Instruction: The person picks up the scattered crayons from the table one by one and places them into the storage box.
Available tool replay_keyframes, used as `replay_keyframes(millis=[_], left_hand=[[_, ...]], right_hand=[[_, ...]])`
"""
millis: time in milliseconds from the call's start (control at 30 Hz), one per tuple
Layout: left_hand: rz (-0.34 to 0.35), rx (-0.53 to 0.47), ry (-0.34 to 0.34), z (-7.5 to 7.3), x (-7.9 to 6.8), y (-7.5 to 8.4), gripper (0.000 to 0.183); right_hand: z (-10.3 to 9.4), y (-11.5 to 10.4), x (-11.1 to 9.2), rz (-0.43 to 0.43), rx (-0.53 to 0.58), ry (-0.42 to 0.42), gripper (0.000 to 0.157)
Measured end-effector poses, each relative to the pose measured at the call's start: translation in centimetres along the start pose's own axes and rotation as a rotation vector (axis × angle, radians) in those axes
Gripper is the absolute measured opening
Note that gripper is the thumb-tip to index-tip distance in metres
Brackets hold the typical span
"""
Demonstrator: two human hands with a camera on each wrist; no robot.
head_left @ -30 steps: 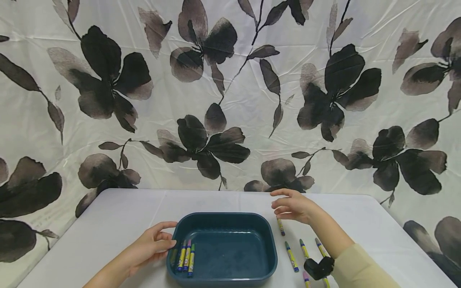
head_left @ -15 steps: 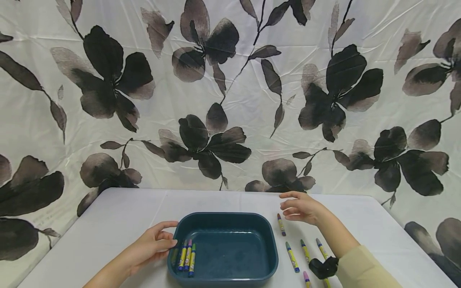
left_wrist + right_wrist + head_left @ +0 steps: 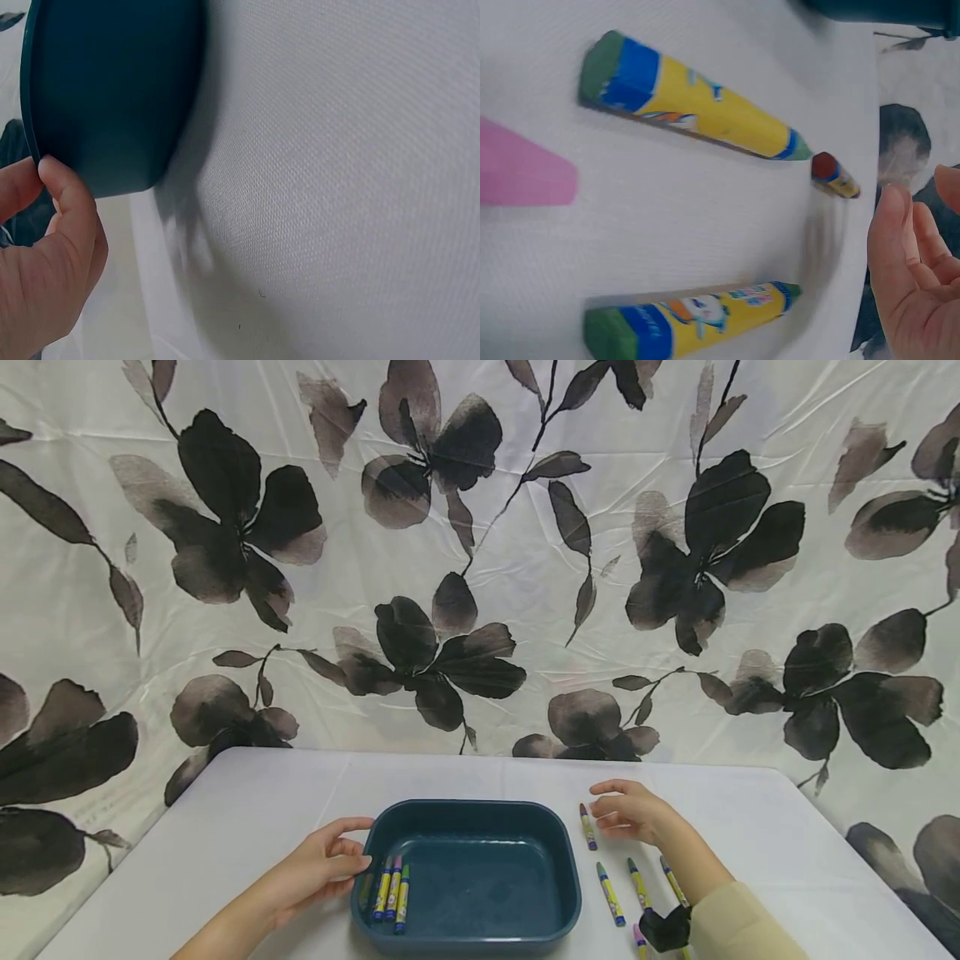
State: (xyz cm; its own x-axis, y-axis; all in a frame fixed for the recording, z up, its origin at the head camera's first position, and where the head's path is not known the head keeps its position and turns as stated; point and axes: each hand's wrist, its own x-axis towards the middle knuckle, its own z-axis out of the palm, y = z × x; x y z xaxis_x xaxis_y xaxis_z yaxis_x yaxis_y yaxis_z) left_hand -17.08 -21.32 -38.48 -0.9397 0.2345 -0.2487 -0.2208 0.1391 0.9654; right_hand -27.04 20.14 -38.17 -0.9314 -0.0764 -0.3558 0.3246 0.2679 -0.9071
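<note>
My left hand [image 3: 322,867] pinches the left rim of a dark teal plastic tray [image 3: 465,806]; thumb and forefinger meet over the rim in the left wrist view. Three yellow-wrapped crayons [image 3: 392,893] lie side by side against the tray's left inner wall. To the right of the tray, my right hand [image 3: 633,812] hovers with loosely bent fingers and nothing in them. Its fingertips are right beside a red-brown crayon [image 3: 587,827] lying on the table. In the right wrist view that crayon [image 3: 836,176] shows a red-brown end, left of the hand [image 3: 922,277].
Nearer me lie a green crayon [image 3: 611,895], another green one [image 3: 639,883], a yellow-wrapped one [image 3: 672,878] and a pink one [image 3: 639,939]. A black wrist device [image 3: 666,929] overlaps some of them. Floral cloth [image 3: 480,568] hangs behind the white table [image 3: 300,785].
My right hand has drawn right and a little nearer me, uncovering the red-brown crayon that its fingers overlapped. The left hand stays on the tray's rim.
</note>
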Motion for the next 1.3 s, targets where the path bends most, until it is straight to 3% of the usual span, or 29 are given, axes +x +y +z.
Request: replay_keyframes(millis=[500, 767, 1133, 1300], left_hand=[[0.011, 0.002, -0.01, -0.2, 0.2, 0.1, 0.065], [0.031, -0.016, -0.052, -0.4, 0.3, -0.1, 0.065], [0.01, -0.003, -0.037, -0.4, 0.2, -0.1, 0.065], [0.01, -0.002, -0.039, -0.3, 0.2, 0.0, 0.064]], right_hand=[[0.9, 1.3, 1.1, 0.035, -0.124, 0.113, 0.029], [1.8, 1.2, 1.0, 0.012, -0.185, 0.174, 0.029], [3.4, 1.2, 1.1, -0.01, -0.367, 0.236, 0.034], [3.3, 1.1, 1.3, -0.012, -0.341, 0.225, 0.035]])
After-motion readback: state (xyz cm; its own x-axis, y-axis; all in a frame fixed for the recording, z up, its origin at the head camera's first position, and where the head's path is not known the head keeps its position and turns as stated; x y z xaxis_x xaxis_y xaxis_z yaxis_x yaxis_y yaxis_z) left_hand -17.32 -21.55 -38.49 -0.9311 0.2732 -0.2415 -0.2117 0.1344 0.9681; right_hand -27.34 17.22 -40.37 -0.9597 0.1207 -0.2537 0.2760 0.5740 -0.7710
